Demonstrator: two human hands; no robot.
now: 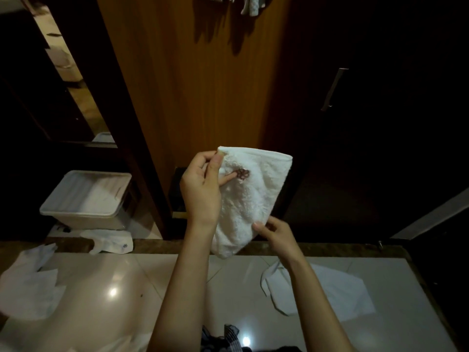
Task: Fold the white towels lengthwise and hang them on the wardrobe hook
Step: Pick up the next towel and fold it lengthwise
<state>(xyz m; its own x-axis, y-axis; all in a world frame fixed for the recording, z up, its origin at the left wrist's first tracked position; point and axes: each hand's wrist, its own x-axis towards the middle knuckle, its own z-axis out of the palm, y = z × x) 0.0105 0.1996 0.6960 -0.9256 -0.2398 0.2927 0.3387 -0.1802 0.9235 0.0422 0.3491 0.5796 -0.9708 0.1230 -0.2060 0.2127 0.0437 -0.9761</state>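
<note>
A white plastic bin [86, 196] stands beside the glossy tiled floor [106, 295].

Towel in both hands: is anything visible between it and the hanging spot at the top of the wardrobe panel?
Nothing visible. The left hand pinches the white towel at its top corner and the right hand grips its lower edge; above it is bare wooden wardrobe panel up to the hanging cloths. The hook itself is out of view.

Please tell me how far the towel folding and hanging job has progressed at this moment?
Done: some cloth already hangs at the top of the wooden door, only partly in view. In hand: the left hand pinches the white towel's top corner and the right hand its lower edge. Left: white cloths lie on the floor.
</note>
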